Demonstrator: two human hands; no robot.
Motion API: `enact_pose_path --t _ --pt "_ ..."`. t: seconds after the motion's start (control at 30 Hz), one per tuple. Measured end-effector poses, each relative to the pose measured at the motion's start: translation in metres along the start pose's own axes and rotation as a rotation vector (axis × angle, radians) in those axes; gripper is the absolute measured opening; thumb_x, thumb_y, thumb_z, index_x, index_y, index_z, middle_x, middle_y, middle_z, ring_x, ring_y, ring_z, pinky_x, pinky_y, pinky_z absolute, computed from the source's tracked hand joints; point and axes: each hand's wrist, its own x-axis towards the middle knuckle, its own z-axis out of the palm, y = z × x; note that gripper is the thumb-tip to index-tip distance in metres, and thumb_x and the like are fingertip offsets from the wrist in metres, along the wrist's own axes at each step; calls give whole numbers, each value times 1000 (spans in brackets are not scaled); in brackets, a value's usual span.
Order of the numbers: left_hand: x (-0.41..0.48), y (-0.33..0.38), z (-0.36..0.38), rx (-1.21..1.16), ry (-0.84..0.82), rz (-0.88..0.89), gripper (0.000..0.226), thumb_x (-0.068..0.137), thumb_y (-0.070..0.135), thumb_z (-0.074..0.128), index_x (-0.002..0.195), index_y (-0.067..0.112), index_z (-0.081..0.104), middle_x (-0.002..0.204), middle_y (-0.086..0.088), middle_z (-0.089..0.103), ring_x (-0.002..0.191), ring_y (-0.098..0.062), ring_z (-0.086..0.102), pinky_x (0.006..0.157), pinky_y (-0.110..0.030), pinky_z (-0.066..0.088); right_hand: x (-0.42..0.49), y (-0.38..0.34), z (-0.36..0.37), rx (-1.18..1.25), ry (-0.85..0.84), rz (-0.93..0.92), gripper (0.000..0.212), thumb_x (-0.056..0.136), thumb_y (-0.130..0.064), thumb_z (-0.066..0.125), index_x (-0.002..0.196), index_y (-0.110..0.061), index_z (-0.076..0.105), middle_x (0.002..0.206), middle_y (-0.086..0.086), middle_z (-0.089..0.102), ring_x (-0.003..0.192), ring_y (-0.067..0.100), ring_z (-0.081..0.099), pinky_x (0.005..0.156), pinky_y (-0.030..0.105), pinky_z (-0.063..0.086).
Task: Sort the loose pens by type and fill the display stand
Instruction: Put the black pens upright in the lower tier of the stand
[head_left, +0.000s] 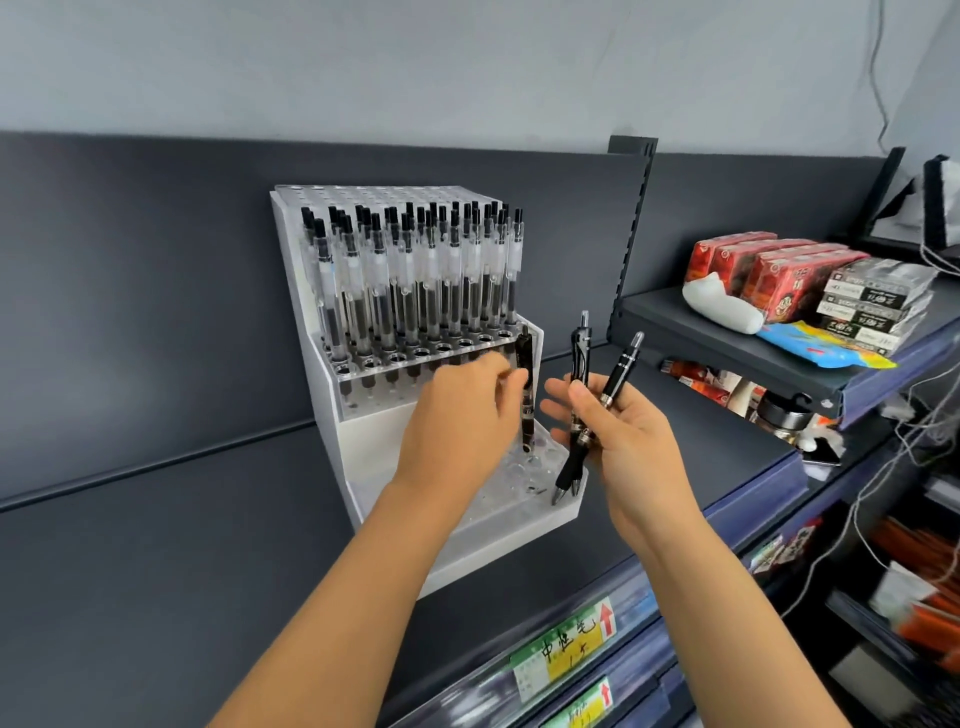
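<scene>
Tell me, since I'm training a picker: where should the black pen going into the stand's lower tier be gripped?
Grip the black pen mid-barrel from the left side, as the left hand does: it stands upright, tip down over the lower tier, so the tip stays free.

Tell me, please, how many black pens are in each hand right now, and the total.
Left hand: 1 black pen, tip down over the stand's lower tier.
Right hand: 2 black pens.
Total: 3 black pens in hand.
</scene>
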Motion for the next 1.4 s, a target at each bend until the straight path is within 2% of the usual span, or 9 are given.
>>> enact_pose_path --t 0.23,0.6,0.77,0.9,0.97,1.03,1.2,1.3,1.4 --pt "5 5 13 30 -59 23 23 99 27 49 101 9 62 76 -9 66 72 -29 61 65 -44 51 9 2 -2 -113 -55 60 19 101 -25 45 109 -13 57 101 -6 73 101 3 65 73 22 51" --pt "10 5 18 85 -144 57 28 97 25 49 79 7 60 61 -4 56 60 -23 57 60 -39 51 10 1 -3 -197 -109 64 17 101 -22 45 102 -13 59 99 -4 73 95 11 69 73 18 52" --pt "10 1 13 92 -163 55 33 97 30 52 75 8 62 63 -5 59 63 -23 58 65 -41 50 7 -1 -6 -104 17 21 15 99 -19 51 105 -11 62 97 0 74 90 15 69 78 28 56" --pt "9 9 -9 -261 -128 -23 37 92 41 60 71 11 70 63 -1 68 58 -16 64 60 -34 53 0 -13 -3 143 -94 91 13 96 -14 54 100 -9 65 92 7 74 81 21 70 78 34 59" --pt "9 15 -19 -455 -140 -70 25 85 34 71 78 11 72 66 1 70 58 -11 66 58 -27 53 -3 -17 1 143 -188 116 14 94 -14 56 101 -9 67 93 10 73 86 23 71 80 37 59" --pt "8 15 -23 -602 -140 -106 21 80 22 77 80 3 70 67 -6 71 58 -20 69 58 -33 58 -5 -18 5 94 -234 100 14 93 -13 58 99 -10 69 90 8 72 91 23 70 83 40 58" --pt "9 9 -31 -546 -45 -21 10 82 12 74 79 4 70 70 -8 72 67 -22 70 70 -45 59 -2 -18 2 -16 -234 29 20 93 -7 55 102 -14 71 97 8 74 96 25 69 91 42 54" --pt "9 5 -30 -428 68 -3 11 85 15 71 79 7 67 71 -5 70 69 -19 69 70 -37 59 3 -18 0 -41 -108 -46 17 96 -14 53 105 -11 67 89 2 74 76 20 69 70 26 58" --pt "8 4 -26 -294 43 12 12 88 14 68 82 4 65 73 -3 68 68 -11 64 68 -23 55 4 -16 -2 -91 25 -77 20 97 -28 53 94 -13 66 56 -1 54 43 13 43 40 21 39"
